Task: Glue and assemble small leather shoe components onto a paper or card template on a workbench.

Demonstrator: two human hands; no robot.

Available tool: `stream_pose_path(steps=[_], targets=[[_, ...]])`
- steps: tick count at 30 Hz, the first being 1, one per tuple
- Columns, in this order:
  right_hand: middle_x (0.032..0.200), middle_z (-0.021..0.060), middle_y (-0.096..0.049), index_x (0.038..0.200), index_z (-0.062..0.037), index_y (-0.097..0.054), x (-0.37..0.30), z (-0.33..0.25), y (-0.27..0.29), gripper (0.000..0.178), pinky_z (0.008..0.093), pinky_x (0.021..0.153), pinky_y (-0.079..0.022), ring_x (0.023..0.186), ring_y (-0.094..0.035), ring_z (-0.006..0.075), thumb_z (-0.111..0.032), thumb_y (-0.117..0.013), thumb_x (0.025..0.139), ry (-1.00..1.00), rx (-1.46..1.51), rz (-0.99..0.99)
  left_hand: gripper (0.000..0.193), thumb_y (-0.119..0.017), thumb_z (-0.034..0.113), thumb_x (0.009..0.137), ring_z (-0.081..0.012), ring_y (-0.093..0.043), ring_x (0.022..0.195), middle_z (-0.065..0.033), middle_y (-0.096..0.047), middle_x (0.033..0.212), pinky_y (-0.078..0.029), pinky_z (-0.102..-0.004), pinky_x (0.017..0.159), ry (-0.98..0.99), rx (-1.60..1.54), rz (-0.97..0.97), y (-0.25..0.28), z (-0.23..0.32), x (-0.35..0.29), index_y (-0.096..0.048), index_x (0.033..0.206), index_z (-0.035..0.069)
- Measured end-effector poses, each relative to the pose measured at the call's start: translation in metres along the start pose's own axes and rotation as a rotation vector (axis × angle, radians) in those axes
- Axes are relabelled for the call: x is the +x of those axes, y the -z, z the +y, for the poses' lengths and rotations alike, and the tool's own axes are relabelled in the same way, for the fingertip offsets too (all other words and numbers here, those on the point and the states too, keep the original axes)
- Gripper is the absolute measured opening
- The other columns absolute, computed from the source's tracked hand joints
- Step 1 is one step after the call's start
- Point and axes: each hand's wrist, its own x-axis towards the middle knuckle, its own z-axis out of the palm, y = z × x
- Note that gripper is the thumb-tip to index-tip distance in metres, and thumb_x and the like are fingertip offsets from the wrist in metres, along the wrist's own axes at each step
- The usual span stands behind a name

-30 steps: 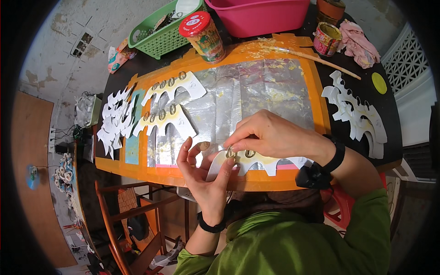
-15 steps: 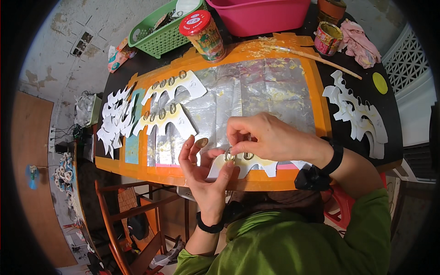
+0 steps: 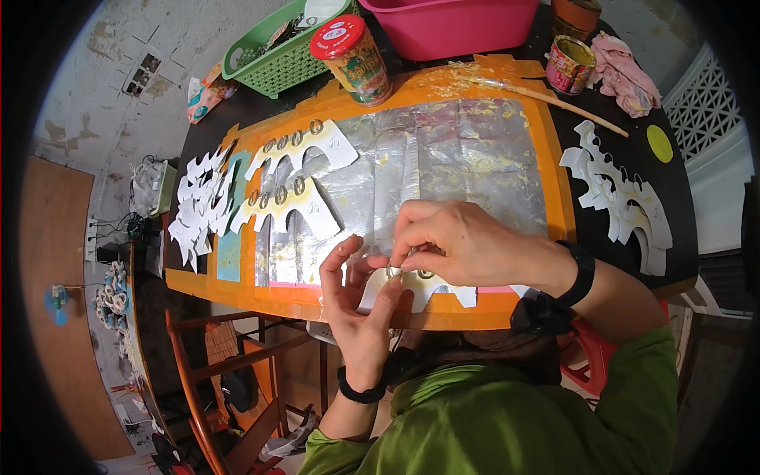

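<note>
At the table's near edge lies a white scalloped cut-out (image 3: 453, 298) with yellowish glue stains. My left hand (image 3: 355, 294) grips its left end, thumb on top and the other fingers curled up around it. My right hand (image 3: 467, 241) pinches a small oval metal ring (image 3: 393, 271) at the cut-out's upper edge, right by my left thumb tip. A second oval ring (image 3: 426, 274) sits on the cut-out, partly under my right hand. Farther left, two similar cut-outs (image 3: 313, 154) (image 3: 294, 212) each bear a row of oval rings.
Stacked white cut-outs lie at the left (image 3: 198, 202) and right (image 3: 625, 202). Along the back stand a green basket (image 3: 273, 67), a red-lidded jar (image 3: 356, 71), a pink tub (image 3: 451, 32) and an open can (image 3: 568, 67). A brush (image 3: 554, 101) and pink cloth (image 3: 625, 75) lie near the can.
The dark oval piece by my left fingertips is no longer visible. My right hand has dipped slightly lower and closer to my left thumb at the ring.
</note>
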Motion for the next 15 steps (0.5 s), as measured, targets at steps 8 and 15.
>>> stream_pose_path(steps=[8, 15], targets=[[0.096, 0.0092, -0.066, 0.084, -0.0057, -0.075, 0.000, -0.004, -0.004, 0.010, 0.0424, 0.076, -0.052, 0.088, -0.067, 0.0318, -0.016, -0.074, 0.082, -0.053, -0.003, 0.018, 0.066, -0.073, -0.009, 0.081, -0.0181, -0.056, 0.116, -0.0112, -0.052, 0.134, -0.053, -0.0296, 0.093, 0.086, 0.089, -0.066, 0.010, -0.004, -0.001, -0.045, 0.140, 0.001], [0.091, 0.0096, -0.065, 0.081, -0.0067, -0.075, 0.000, 0.001, -0.009, 0.008, 0.0439, 0.073, -0.051, 0.084, -0.066, 0.0325, -0.014, -0.075, 0.077, 0.014, -0.135, 0.003, 0.081, -0.085, 0.020, 0.078, -0.0215, -0.050, 0.126, -0.0127, -0.053, 0.135, -0.044, -0.0389, 0.106, -0.218, 0.642, -0.348, 0.036, 0.022, 0.007, -0.043, 0.145, 0.002]])
